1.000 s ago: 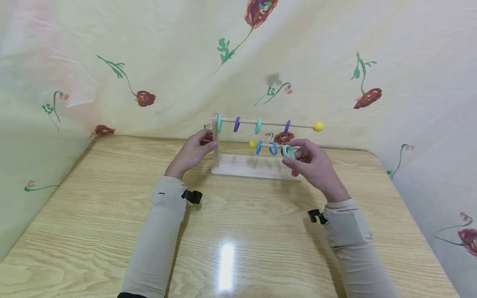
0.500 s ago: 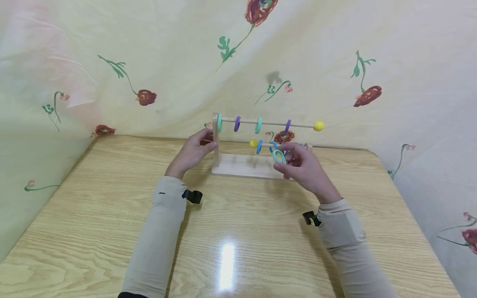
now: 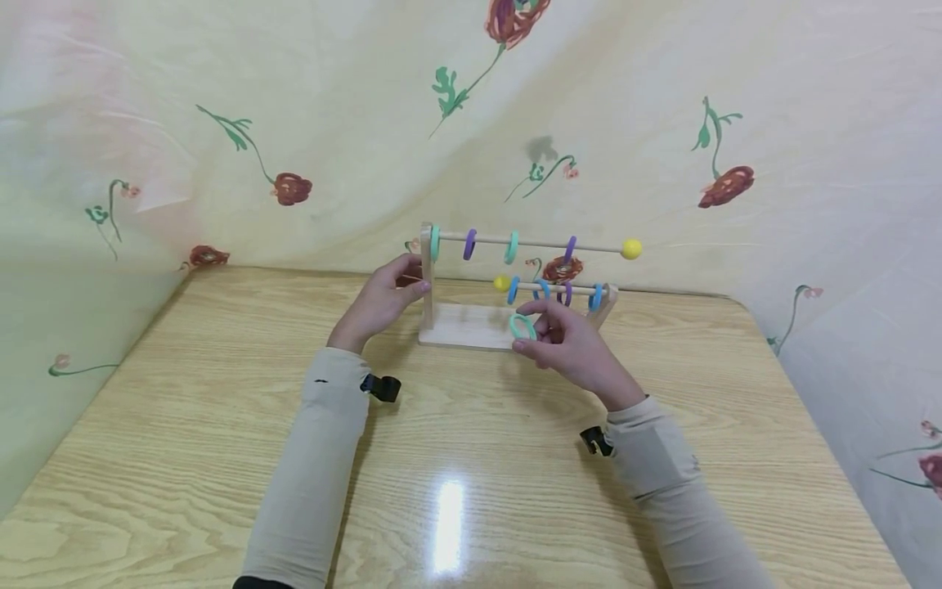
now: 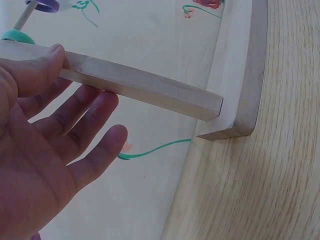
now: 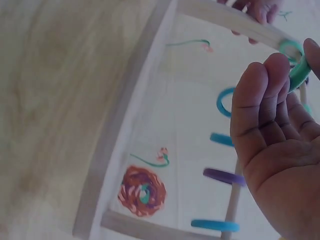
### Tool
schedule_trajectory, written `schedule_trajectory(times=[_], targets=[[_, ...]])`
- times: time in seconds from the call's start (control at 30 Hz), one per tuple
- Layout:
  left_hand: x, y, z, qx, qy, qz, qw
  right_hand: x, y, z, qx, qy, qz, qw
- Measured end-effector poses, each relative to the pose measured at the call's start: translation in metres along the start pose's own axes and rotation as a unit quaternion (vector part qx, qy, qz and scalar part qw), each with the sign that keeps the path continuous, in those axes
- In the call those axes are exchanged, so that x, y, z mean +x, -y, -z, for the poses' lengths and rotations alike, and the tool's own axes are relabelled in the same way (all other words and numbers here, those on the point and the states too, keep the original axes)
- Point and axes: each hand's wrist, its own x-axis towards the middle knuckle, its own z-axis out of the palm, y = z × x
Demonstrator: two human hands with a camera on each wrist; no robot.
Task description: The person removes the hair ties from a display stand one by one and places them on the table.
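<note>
My left hand (image 3: 379, 298) grips the left post (image 4: 145, 87) of a wooden stand, thumb on one side and fingers on the other. My right hand (image 3: 574, 343) pinches a mint green ring (image 5: 300, 75) between thumb and fingertips, in front of the stand's base (image 3: 464, 325) and off the rods. The upper rod (image 3: 545, 245) runs right from the left post, bearing mint and purple rings, to a yellow ball (image 3: 631, 249). A lower rod runs left from the right post (image 3: 607, 304); blue rings and a purple ring (image 3: 565, 294) hang on it before its yellow ball (image 3: 502, 283).
The stand is near the back of a wood-grain table (image 3: 471, 425). Behind it hangs a pale cloth (image 3: 353, 147) with painted flowers. The free ends of both rods stick out between the posts.
My right hand has moved left and down toward me with the mint ring, away from the lower rod, whose rings and right post now show. My left hand stays on the post.
</note>
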Motion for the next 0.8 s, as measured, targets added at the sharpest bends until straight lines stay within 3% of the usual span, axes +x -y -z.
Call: schedule_trajectory(times=[0.57, 0.8], targets=[[0.002, -0.002, 0.002, -0.006, 0.001, 0.005, 1.0000, 0.011, -0.013, -0.035, 0.054, 0.069, -0.009, 0.9961], [0.004, -0.004, 0.003, -0.002, 0.000, 0.001, 1.0000, 0.014, -0.017, -0.045, 0.028, 0.072, -0.023, 0.9968]])
